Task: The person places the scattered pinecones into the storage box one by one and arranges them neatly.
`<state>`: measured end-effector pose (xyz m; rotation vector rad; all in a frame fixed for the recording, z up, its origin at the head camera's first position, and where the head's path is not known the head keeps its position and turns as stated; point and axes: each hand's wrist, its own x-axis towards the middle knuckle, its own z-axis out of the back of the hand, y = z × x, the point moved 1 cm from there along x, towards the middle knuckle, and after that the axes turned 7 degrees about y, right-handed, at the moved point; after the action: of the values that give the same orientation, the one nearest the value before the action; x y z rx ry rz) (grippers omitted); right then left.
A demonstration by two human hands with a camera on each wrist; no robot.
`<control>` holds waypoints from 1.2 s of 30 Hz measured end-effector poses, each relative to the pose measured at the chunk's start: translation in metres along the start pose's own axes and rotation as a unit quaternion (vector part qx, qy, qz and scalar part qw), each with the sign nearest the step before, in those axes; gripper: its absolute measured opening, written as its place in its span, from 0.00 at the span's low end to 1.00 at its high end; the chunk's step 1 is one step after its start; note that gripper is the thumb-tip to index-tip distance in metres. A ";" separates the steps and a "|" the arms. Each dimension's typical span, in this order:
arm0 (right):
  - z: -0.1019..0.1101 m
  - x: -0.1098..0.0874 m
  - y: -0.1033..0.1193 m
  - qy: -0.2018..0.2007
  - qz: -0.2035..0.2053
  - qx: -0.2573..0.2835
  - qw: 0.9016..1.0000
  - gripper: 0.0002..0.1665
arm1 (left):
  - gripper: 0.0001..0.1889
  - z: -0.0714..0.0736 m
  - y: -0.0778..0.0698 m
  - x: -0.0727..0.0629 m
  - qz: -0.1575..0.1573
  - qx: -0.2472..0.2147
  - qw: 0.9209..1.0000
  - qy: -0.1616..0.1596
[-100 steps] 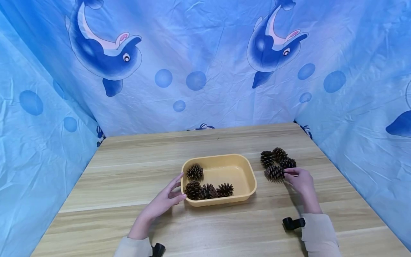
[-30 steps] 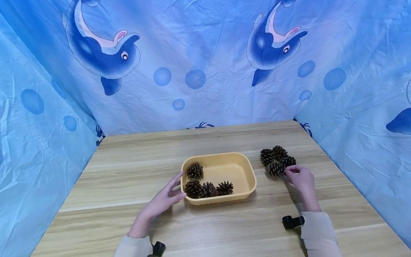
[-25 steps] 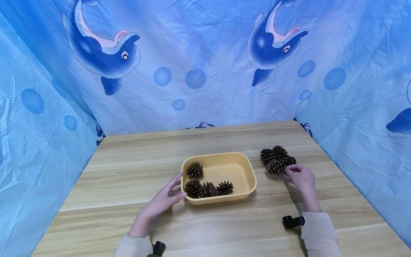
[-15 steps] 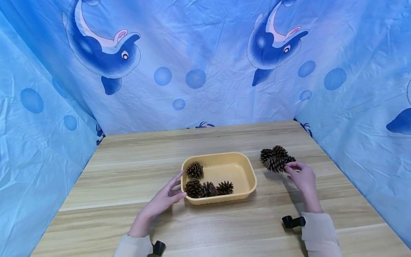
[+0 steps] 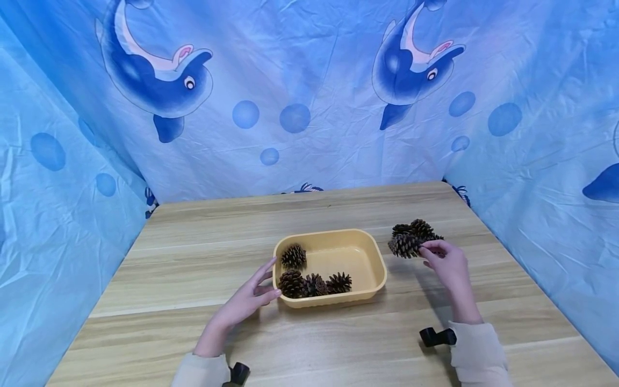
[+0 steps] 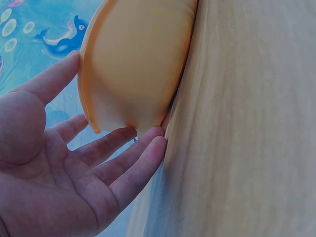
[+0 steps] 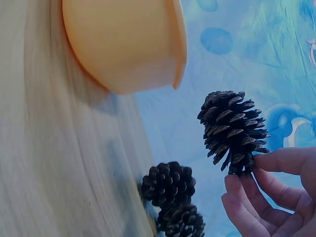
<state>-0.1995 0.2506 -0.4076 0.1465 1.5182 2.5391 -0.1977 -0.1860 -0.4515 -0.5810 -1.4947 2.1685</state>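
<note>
A blue dolphin curtain [image 5: 314, 64] hangs behind and on both sides of my wood-grain table [image 5: 203, 258]; I read the clock from the middle of the tub [image 5: 379, 292], twelve at its far side. My hands are apart; my right hand [image 5: 447, 263], at three o'clock, pinches a pine cone [image 5: 405, 245] by one end between thumb and fingers, clear of the table, between two and three; my left hand [image 5: 244, 303], between eight and nine, is spread, fingertips touching the tub's outer end. Inside the tub lie four brown cones [image 5: 293, 257], from half past nine round through eight and seven to just before six; three loose cones [image 5: 421, 228] sit bunched on the table toward two, just beyond the held one, which partly covers them.
</note>
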 end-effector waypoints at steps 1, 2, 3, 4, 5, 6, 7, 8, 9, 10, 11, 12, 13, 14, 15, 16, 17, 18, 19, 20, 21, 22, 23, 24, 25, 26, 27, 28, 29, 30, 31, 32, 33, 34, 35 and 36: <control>-0.001 0.000 0.001 0.001 0.004 0.000 1.000 0.17 | 0.42 0.000 0.000 0.000 -0.001 -0.001 1.000 0.000; -0.002 -0.001 0.002 0.003 0.008 -0.001 1.000 0.17 | 0.42 0.000 0.000 0.000 -0.001 0.000 1.000 0.000; -0.004 -0.002 0.003 0.006 0.011 -0.003 1.000 0.17 | 0.42 0.000 -0.001 0.000 -0.001 0.001 1.000 0.000; -0.005 -0.002 0.004 0.009 0.013 -0.003 1.000 0.17 | 0.42 0.000 -0.001 0.000 -0.001 0.002 1.000 0.000; -0.007 -0.003 0.005 0.010 0.016 -0.004 1.000 0.17 | 0.42 0.000 -0.001 0.000 -0.001 0.002 1.000 0.000; -0.009 -0.003 0.006 0.012 0.019 -0.002 1.000 0.16 | 0.42 0.000 -0.001 0.000 -0.001 0.001 1.000 0.000; -0.011 -0.004 0.007 0.015 0.021 -0.002 1.000 0.16 | 0.42 0.000 -0.001 0.000 -0.001 0.001 1.000 -0.001; -0.013 -0.004 0.008 0.019 0.022 -0.003 1.000 0.16 | 0.42 0.000 -0.001 0.000 -0.001 0.001 1.000 -0.001; -0.015 -0.005 0.009 0.021 0.023 -0.002 1.000 0.16 | 0.42 0.000 -0.001 0.000 0.000 0.001 1.000 -0.001; -0.017 -0.005 0.009 0.023 0.025 0.000 0.999 0.15 | 0.42 0.000 0.000 0.000 0.000 0.000 1.000 -0.001; -0.019 -0.006 0.010 0.025 0.027 0.002 0.999 0.15 | 0.42 -0.001 0.000 0.000 0.000 -0.001 1.000 -0.001; -0.021 -0.007 0.011 0.029 0.027 0.003 0.999 0.15 | 0.42 0.000 0.000 0.000 -0.001 0.000 1.000 -0.002; -0.023 -0.007 0.011 0.033 0.030 0.004 0.999 0.15 | 0.42 0.000 0.000 0.001 -0.001 0.000 1.000 -0.002; -0.025 -0.008 0.012 0.035 0.032 0.007 0.999 0.15 | 0.42 0.000 0.000 0.001 -0.001 0.000 1.000 -0.002; -0.027 -0.009 0.013 0.036 0.034 0.009 0.999 0.14 | 0.42 0.000 0.000 0.001 -0.001 0.000 1.000 -0.001; -0.029 -0.010 0.013 0.039 0.037 0.011 0.998 0.14 | 0.42 0.000 0.000 0.001 -0.001 0.001 1.000 -0.001; -0.030 -0.010 0.014 0.041 0.039 0.013 0.998 0.14 | 0.42 0.000 0.000 0.001 -0.001 0.002 1.000 -0.001; -0.032 -0.011 0.015 0.043 0.042 0.013 0.998 0.14 | 0.42 0.000 -0.001 0.000 -0.001 0.002 1.000 -0.001; -0.033 -0.012 0.015 0.044 0.044 0.013 0.998 0.14 | 0.42 0.000 -0.001 0.000 -0.001 0.001 1.000 -0.002; -0.034 -0.012 0.016 0.045 0.045 0.014 0.998 0.14 | 0.42 0.000 -0.001 0.000 0.000 0.001 1.000 -0.002; -0.035 -0.013 0.017 0.046 0.046 0.015 0.998 0.14 | 0.42 0.000 -0.001 0.000 -0.001 0.002 1.000 -0.002; -0.036 -0.013 0.017 0.048 0.047 0.015 0.998 0.13 | 0.42 0.001 -0.001 0.000 -0.002 0.004 1.000 -0.001; -0.037 -0.013 0.018 0.050 0.047 0.015 0.998 0.13 | 0.42 0.001 -0.002 0.000 -0.002 0.004 1.000 -0.003; -0.038 -0.014 0.018 0.051 0.046 0.016 0.998 0.13 | 0.42 0.001 -0.002 0.000 -0.002 0.003 1.000 -0.004; -0.039 -0.014 0.019 0.053 0.046 0.017 0.997 0.13 | 0.42 0.001 -0.001 0.000 -0.002 0.003 1.000 -0.004; -0.040 -0.015 0.019 0.054 0.047 0.019 0.997 0.13 | 0.42 0.001 -0.002 0.000 -0.003 0.005 1.000 -0.004; -0.041 -0.015 0.019 0.056 0.048 0.019 0.997 0.13 | 0.42 0.001 -0.002 0.000 -0.003 0.006 1.000 -0.003; -0.042 -0.016 0.020 0.057 0.048 0.018 0.997 0.13 | 0.42 0.001 -0.002 0.000 -0.002 0.006 1.000 -0.004; -0.043 -0.016 0.021 0.057 0.049 0.016 0.997 0.13 | 0.42 0.001 -0.001 0.000 -0.002 0.006 1.000 -0.005; -0.044 -0.017 0.021 0.058 0.051 0.015 0.997 0.12 | 0.42 0.001 -0.001 0.000 -0.002 0.006 1.000 -0.004; -0.045 -0.017 0.022 0.058 0.054 0.014 0.997 0.12 | 0.42 0.001 -0.001 0.000 -0.002 0.007 1.000 -0.003; -0.046 -0.017 0.022 0.058 0.056 0.012 0.997 0.12 | 0.42 0.001 -0.001 0.000 -0.003 0.008 1.000 -0.003; -0.047 -0.018 0.022 0.059 0.058 0.008 0.997 0.11 | 0.42 0.001 -0.001 0.000 -0.004 0.008 1.000 -0.002; -0.047 -0.018 0.023 0.059 0.061 0.006 0.996 0.11 | 0.42 0.001 -0.001 0.000 -0.004 0.008 1.000 -0.002; -0.048 -0.018 0.023 0.059 0.064 0.001 0.996 0.11 | 0.42 0.001 0.000 0.000 -0.004 0.008 1.000 -0.002; -0.049 -0.018 0.023 0.059 0.068 -0.005 0.996 0.10 | 0.42 0.001 -0.001 0.000 -0.004 0.007 1.000 -0.002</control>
<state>-0.1926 0.1941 -0.4106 0.1029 1.5888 2.7043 -0.1983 -0.1864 -0.4507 -0.5645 -1.4792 2.1737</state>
